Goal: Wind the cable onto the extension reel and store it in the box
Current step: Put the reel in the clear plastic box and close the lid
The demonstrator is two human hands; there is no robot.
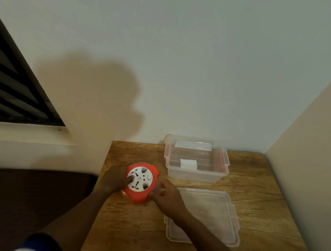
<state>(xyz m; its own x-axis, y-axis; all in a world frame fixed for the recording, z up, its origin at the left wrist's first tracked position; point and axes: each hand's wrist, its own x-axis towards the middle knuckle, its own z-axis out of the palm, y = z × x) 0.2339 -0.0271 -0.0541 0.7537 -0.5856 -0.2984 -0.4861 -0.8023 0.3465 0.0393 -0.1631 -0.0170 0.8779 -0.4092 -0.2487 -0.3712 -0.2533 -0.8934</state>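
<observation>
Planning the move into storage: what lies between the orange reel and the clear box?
Only bare wooden table separates the reel from the box, as the head view shows.

I see a brown wooden table (253, 189) in a corner of pale walls (184, 49), dark louvred window (12, 88) at left.

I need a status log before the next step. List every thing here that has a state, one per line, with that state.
Reel: flat on the table, socket face up, no loose cable in view.
Box: open, upright, not holding the reel.
Lid: off, flat on the table, nearer than the box.
Left hand: on the reel's left side, thumb on its white face.
Right hand: fingers curled at the reel's right edge.
</observation>
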